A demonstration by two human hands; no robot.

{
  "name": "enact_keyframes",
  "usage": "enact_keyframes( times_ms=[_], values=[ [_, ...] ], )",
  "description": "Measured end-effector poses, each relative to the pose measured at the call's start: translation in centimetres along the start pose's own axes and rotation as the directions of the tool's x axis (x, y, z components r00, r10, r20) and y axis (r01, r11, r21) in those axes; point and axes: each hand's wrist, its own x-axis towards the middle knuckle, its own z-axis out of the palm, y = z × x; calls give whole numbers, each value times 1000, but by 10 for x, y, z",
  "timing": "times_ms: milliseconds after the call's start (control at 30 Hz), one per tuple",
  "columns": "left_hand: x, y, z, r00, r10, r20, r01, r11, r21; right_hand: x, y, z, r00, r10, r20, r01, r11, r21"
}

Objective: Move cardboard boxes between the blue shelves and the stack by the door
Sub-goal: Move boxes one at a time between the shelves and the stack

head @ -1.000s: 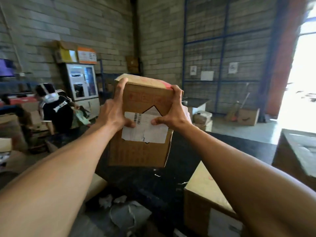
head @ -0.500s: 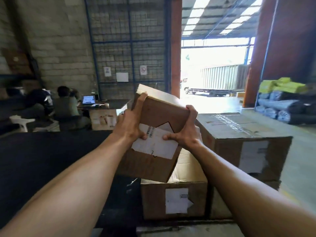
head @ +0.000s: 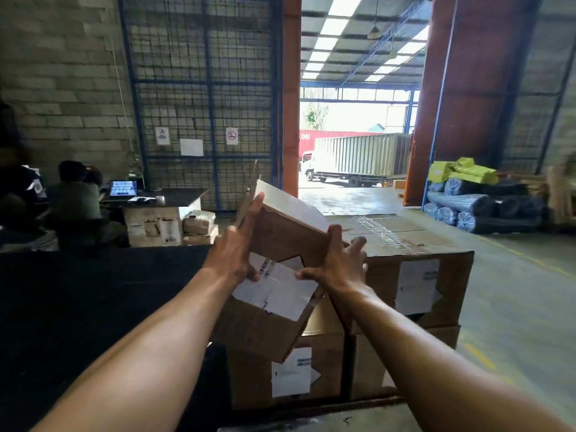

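I hold a brown cardboard box (head: 274, 319) with a white shipping label in the air in front of me, tilted to the right. My left hand (head: 233, 254) grips its left side, fingers up along the edge and thumb on the label. My right hand (head: 339, 266) holds the right side, thumb on the label, fingers spread behind the corner. Just beyond and below the held box is the stack of large labelled cardboard boxes (head: 417, 275) by the open door. The blue shelves are out of view.
A black-topped surface (head: 93, 291) spreads to the left. Seated people (head: 74, 194) and a desk with a laptop (head: 123, 189) are at the back left. Rolled bundles (head: 473, 204) lie at the right wall. Outside the doorway a truck (head: 355, 159) is parked.
My view swung right from the room's corner to the doorway. The held box has come closer to the stack, tilted further, and my right fingers have spread off its corner.
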Motion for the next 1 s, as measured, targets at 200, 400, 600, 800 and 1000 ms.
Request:
enact_keyframes(
  times_ms=[200, 400, 600, 800, 1000],
  values=[
    [8, -4, 8, 997, -18, -69, 12, 997, -80, 25, -45, -43, 888, -400, 226, 438, 885, -155],
    [10, -13, 21, 980, -128, -153, 91, 970, -227, 5, -100, -66, 800, -433, 416, 526, 839, -139],
    [4, -46, 25, 859, -502, 105, 510, 857, -77, 27, -81, -44, 846, -439, 302, 506, 840, -195],
    [20, -68, 31, 840, -540, 57, 540, 842, 12, 32, -50, -30, 900, -396, 183, 409, 912, -37],
    [40, -52, 8, 928, -313, -203, 367, 863, 348, 33, -22, -17, 972, -233, 27, 226, 962, 153]
  ],
)
